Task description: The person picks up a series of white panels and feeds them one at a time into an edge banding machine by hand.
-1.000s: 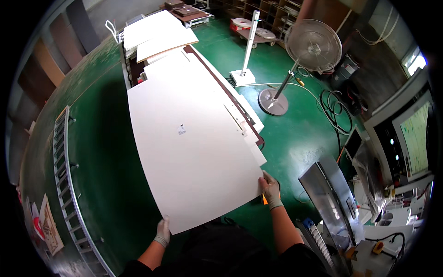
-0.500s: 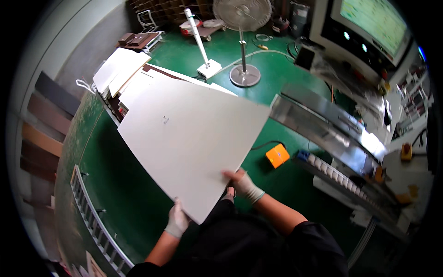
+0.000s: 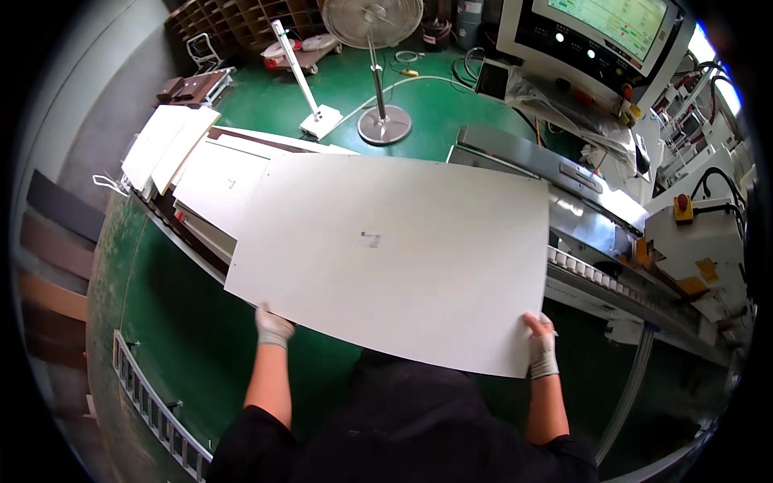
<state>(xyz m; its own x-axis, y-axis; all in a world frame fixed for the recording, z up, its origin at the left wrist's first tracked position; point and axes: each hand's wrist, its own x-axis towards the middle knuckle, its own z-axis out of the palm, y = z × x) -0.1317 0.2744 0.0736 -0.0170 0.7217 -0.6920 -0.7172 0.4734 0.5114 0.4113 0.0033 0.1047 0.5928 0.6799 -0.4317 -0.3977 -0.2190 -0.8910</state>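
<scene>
A large white rectangular panel (image 3: 394, 258) is held flat in front of me, with a small dark mark near its middle. My left hand (image 3: 272, 327), in a light glove, grips the near edge at its left end. My right hand (image 3: 541, 344), also gloved, grips the near edge by the right corner. The panel's far right corner hangs over the grey metal machine bed (image 3: 564, 173).
A stack of white panels (image 3: 205, 181) lies at the left on the green floor (image 3: 185, 338). A pedestal fan (image 3: 378, 48) and a white post on a base (image 3: 310, 97) stand behind. A machine with a control screen (image 3: 612, 32), roller rail (image 3: 596, 278) and yellow parts stands at the right.
I have swung round to the right with the panel; it now lies level and broadside before me, reaching the machine bed. Both hands keep their hold on its near edge.
</scene>
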